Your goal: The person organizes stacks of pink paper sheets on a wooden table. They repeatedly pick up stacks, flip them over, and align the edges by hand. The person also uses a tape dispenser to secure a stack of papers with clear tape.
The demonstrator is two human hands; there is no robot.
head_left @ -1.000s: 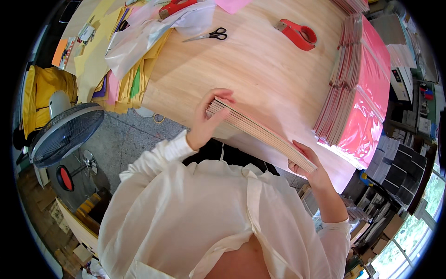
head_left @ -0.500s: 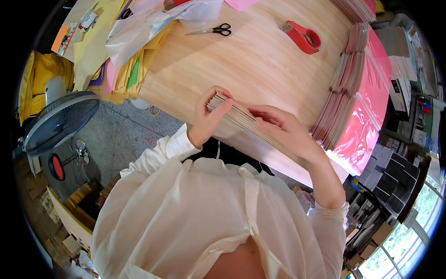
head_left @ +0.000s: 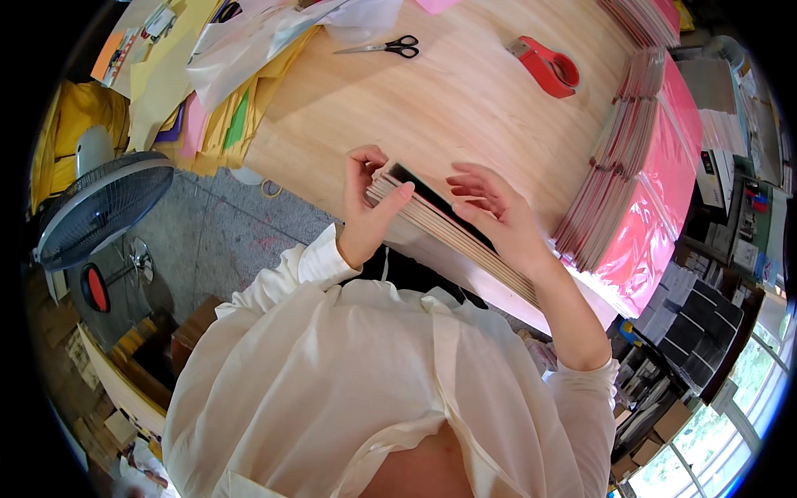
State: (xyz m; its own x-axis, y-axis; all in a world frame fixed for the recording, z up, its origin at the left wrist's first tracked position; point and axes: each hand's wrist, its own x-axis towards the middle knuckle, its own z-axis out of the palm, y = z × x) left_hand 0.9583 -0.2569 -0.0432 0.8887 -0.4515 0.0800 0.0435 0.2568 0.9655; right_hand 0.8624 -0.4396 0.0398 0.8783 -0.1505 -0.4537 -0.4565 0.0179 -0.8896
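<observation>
At the table's near edge I hold a stack of thin, pale-edged boards (head_left: 465, 245) on its side, slanting down to the right. My left hand (head_left: 369, 203) grips its upper left end, thumb on the near side and fingers behind. A dark face (head_left: 432, 192) shows along the top, where the far board leans apart from the others. My right hand (head_left: 498, 212) is raised over the far side of the stack, its fingers spread. Whether its palm touches the boards is hidden.
On the wooden table (head_left: 448, 108) lie scissors (head_left: 386, 47) and a red tape dispenser (head_left: 545, 66). Pink-wrapped stacks of boards (head_left: 631, 183) line the right edge. Yellow papers (head_left: 241, 116) and clear plastic sheeting (head_left: 249, 62) lie at left. A fan (head_left: 104, 207) stands beside the table.
My right hand has lifted and spread its fingers. A gap has opened at the far side of the stack, baring a dark face. My left hand keeps its grip.
</observation>
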